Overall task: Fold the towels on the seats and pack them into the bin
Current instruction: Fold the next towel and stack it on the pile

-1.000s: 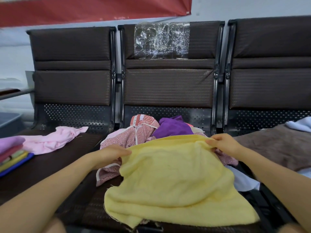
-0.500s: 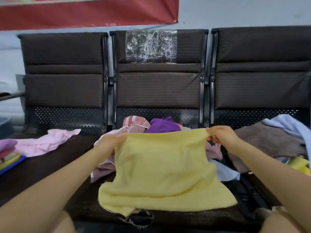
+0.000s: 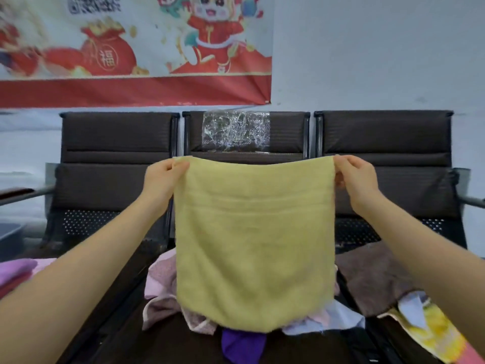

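A yellow towel (image 3: 254, 243) hangs flat in the air over the middle seat, stretched between my hands. My left hand (image 3: 164, 177) pinches its top left corner and my right hand (image 3: 351, 177) pinches its top right corner. Below it a heap of loose towels lies on the middle seat: a pinkish patterned one (image 3: 162, 285), a purple one (image 3: 241, 345) and a pale blue one (image 3: 333, 321). A brown towel (image 3: 367, 279) is spread on the right seat. The towel hides much of the heap.
Three dark brown seats (image 3: 118, 179) stand in a row against a white wall with a red banner (image 3: 136, 48). Pink and purple folded towels (image 3: 15, 271) lie at the left edge. A grey bin corner (image 3: 9, 231) shows far left. A yellow and white cloth (image 3: 430, 329) lies at lower right.
Both hands have lifted the yellow towel off the heap and raised it to backrest height, so it now hangs straight. My head has tilted up, bringing the banner into view.
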`<action>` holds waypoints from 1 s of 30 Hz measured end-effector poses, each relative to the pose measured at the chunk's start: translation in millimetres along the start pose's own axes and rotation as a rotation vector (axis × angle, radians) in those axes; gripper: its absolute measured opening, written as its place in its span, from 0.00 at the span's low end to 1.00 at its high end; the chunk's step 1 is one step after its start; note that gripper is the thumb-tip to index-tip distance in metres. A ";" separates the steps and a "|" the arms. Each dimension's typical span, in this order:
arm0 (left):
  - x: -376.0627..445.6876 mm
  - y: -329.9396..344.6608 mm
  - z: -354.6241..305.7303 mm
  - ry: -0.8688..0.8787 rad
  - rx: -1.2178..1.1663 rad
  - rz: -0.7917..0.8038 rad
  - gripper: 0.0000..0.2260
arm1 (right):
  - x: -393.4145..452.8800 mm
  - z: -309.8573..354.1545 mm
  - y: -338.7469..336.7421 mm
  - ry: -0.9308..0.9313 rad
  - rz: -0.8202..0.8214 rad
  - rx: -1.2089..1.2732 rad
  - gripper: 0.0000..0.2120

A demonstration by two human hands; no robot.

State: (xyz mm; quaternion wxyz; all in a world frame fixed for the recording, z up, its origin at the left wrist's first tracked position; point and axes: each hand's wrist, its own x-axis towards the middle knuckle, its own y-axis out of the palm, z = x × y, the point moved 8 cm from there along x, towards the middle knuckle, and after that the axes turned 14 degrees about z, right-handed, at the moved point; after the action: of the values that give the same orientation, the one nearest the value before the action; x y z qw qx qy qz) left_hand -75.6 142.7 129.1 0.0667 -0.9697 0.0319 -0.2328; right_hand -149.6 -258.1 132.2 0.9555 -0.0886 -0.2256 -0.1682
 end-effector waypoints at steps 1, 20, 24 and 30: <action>3.1 0.9 -9.2 0.020 0.016 0.002 0.08 | 2.3 9.8 -1.6 -0.002 0.008 -0.017 0.10; -10.0 -41.7 -70.3 0.072 -0.506 -0.013 0.07 | -16.8 70.5 48.2 0.188 0.270 0.669 0.17; 2.6 -51.2 -2.6 -0.228 -0.095 -0.080 0.13 | -8.7 22.3 41.1 0.278 0.153 0.190 0.08; -8.6 -16.1 109.2 -0.415 0.650 0.287 0.09 | -10.7 -98.4 46.8 0.390 0.321 -0.480 0.08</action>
State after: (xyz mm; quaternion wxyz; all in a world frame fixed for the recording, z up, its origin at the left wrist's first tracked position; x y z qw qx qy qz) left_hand -33.0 171.9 31.2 0.4062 -0.9103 0.0775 -0.0183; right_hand -102.2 -235.8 36.1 0.9467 -0.3115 0.0242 -0.0780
